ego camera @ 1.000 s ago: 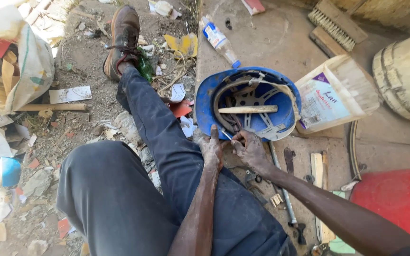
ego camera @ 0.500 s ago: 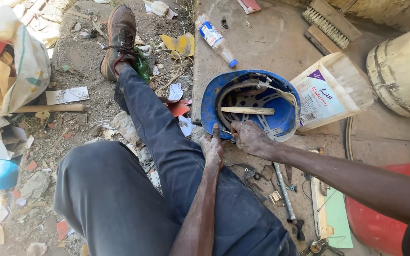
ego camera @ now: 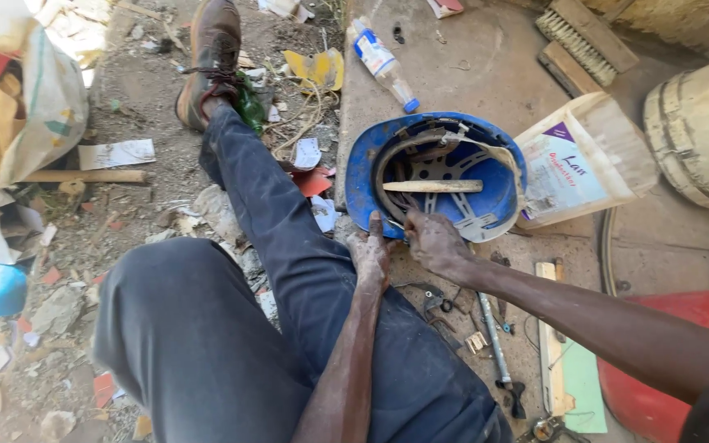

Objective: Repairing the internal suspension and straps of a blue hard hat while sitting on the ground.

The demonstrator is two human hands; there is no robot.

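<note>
An upturned blue hard hat (ego camera: 363,176) lies on the concrete slab in front of me, with a wooden stick (ego camera: 432,186) and metal parts inside. My left hand (ego camera: 371,254) rests on my dark trouser leg, its fingers touching the helmet's near rim. My right hand (ego camera: 432,242) presses on the same near rim, fingers curled around a small thing at the edge; what it holds is hidden.
A white plastic canister (ego camera: 576,164) lies right of the helmet, a plastic bottle (ego camera: 379,57) and brushes (ego camera: 584,37) beyond it. A red container (ego camera: 674,353), a pale barrel (ego camera: 699,131), pliers (ego camera: 436,299) and a metal rod (ego camera: 494,336) sit near my right arm. Rubbish covers the ground at left.
The view has shifted slightly; both hands stay at the helmet's near rim, the right hand having slid a little lower along it.
</note>
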